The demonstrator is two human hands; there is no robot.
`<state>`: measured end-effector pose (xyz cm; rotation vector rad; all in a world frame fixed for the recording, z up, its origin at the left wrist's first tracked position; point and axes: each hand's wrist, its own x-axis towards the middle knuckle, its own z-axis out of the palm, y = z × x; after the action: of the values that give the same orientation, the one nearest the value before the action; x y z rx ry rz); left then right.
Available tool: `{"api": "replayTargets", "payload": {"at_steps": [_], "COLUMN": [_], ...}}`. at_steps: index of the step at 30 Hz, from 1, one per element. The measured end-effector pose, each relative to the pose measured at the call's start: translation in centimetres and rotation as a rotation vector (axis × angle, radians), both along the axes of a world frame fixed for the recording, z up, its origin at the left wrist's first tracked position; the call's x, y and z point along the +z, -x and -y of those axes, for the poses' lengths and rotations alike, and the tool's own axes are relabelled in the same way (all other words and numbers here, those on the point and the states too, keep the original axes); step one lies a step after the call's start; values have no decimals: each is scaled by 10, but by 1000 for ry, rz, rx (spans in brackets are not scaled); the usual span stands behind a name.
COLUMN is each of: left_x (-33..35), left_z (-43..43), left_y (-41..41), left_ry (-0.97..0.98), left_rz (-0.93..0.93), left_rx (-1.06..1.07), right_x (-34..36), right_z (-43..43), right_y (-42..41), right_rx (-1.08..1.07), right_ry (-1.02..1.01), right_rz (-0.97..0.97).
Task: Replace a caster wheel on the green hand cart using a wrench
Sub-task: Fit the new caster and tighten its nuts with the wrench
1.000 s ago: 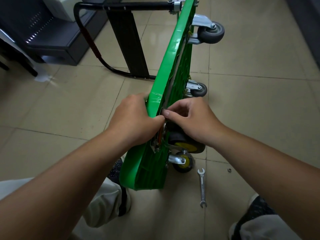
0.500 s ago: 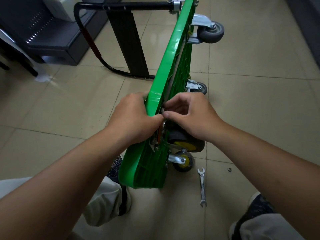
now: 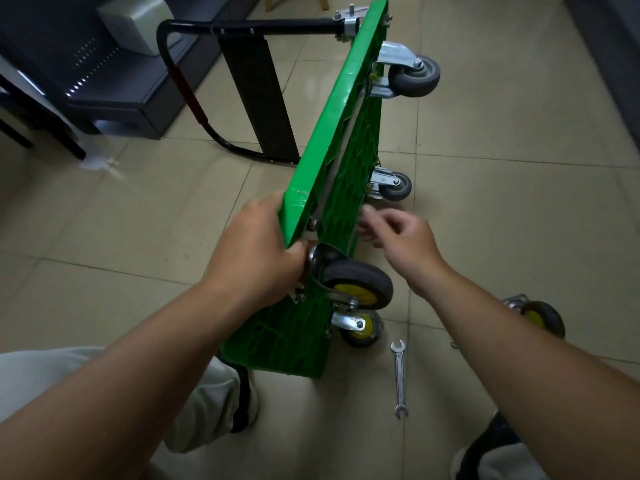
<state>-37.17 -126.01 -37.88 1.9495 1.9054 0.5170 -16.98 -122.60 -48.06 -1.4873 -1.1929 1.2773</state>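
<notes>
Green hand cart (image 3: 313,168) stands on edge on the floor (image 3: 502,202); the left hand (image 3: 256,251) grips its upper near corner by the seated yellow-hubbed caster (image 3: 356,287). Blurred, the right hand (image 3: 398,233) hovers loosely curled, contents unclear. On the floor the wrench (image 3: 400,379) lies near a loose caster (image 3: 540,317): tightening likely remains

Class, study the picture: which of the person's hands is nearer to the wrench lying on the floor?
Right. The right hand hovers on the wrench's side of the cart; the left hand holds the cart's opposite edge.
</notes>
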Motion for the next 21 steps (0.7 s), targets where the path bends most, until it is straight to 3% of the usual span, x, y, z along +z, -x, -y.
{"api": "replayTargets", "payload": {"at_steps": [2, 3, 10, 21], "left_x": [2, 2, 6, 5], "left_z": [-5, -7, -37, -63], "left_y": [6, 10, 44, 74], "left_ry": [-4, -6, 1, -11], "left_rz": [-10, -13, -9, -7], "left_rx": [-7, -12, -78, -186], "right_x": [-57, -89, -225, -285], "right_z": [5, 14, 97, 139], "right_y": [-21, -30, -64, -43], "right_rx": [-216, -222, 6, 90], "right_ry": [143, 214, 588, 712], "right_rz": [73, 177, 613, 725]}}
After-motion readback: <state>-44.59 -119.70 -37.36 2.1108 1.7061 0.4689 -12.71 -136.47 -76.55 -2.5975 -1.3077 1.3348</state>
